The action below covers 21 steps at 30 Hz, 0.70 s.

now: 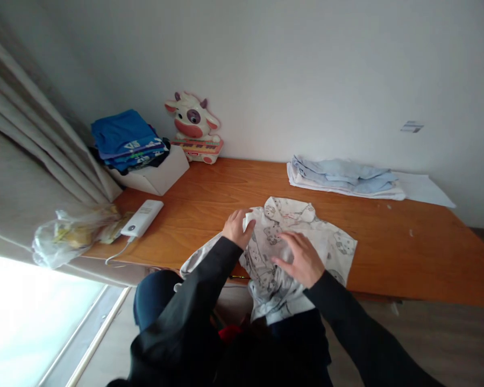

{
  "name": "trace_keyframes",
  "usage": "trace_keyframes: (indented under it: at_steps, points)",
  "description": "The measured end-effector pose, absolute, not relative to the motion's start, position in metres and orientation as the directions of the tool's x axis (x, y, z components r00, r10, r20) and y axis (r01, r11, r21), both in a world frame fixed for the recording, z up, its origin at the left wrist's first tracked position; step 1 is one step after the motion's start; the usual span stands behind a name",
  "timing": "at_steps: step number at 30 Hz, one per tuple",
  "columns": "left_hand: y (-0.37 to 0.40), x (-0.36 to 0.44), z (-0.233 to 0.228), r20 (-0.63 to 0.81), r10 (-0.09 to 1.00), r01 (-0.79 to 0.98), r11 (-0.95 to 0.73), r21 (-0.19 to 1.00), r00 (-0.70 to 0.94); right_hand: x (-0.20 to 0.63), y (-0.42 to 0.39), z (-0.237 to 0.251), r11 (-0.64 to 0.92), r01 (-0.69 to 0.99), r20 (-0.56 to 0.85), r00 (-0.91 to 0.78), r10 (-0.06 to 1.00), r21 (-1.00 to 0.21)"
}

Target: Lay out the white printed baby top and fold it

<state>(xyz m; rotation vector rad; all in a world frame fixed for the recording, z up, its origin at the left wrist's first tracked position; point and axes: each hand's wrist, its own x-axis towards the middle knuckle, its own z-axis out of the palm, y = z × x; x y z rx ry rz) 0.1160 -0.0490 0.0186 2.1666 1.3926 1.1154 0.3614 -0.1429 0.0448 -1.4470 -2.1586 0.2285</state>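
Note:
A white collared shirt [341, 247] with grey cartoon-animal prints lies spread over the table's front edge, its collar facing the wall. Its lower part hangs in folds toward my lap, and one sleeve stretches to the left under my left forearm. At the shirt's left shoulder is my left hand [237, 228], thumb and fingers apart, with white cloth showing between them. My right hand [304, 260] is over the middle of the shirt front, fingers spread and thumb apart; whether it touches the cloth I cannot tell.
On the wooden table [411, 252], folded light-blue and white clothes [342, 174] lie by the wall. Back left are a white box [161, 172] topped with blue clothes [125, 134] and a cow toy keyboard [196, 129]. A white corded device [143, 217] and plastic bag [64, 236] sit left.

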Motion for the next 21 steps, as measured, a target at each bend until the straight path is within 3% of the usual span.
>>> trace_keyframes:
  at_steps: [4,7,12,15,19,21]
  points:
    - [-0.138,0.082,-0.022,0.377,0.914,0.680,-0.371,0.633,0.148,0.336,-0.176,0.009,0.346,0.893,0.277,-0.268,0.923,-0.287]
    - [-0.165,0.068,-0.042,0.344,0.928,0.762,-0.326,0.560,0.143,0.347,-0.166,-0.014,0.366,0.883,0.328,-0.267,0.906,-0.293]
    - [-0.146,0.038,-0.045,0.313,0.931,0.826,-0.320,0.463,0.185,0.392,-0.148,-0.027,0.351,0.875,0.384,-0.214,0.898,-0.335]
    - [-0.129,0.016,-0.041,0.305,0.922,0.833,-0.355,0.424,0.238,0.403,-0.158,-0.009,0.440,0.830,0.314,-0.340,0.886,-0.343]
    - [-0.110,-0.015,-0.039,0.293,0.898,0.816,-0.425,0.393,0.327,0.377,-0.175,0.014,0.585,0.767,0.362,-0.484,0.797,-0.264]
    - [-0.103,-0.030,-0.036,0.254,0.885,0.787,-0.465,0.407,0.391,0.354,-0.176,0.015,0.585,0.774,0.353,-0.491,0.796,-0.243]
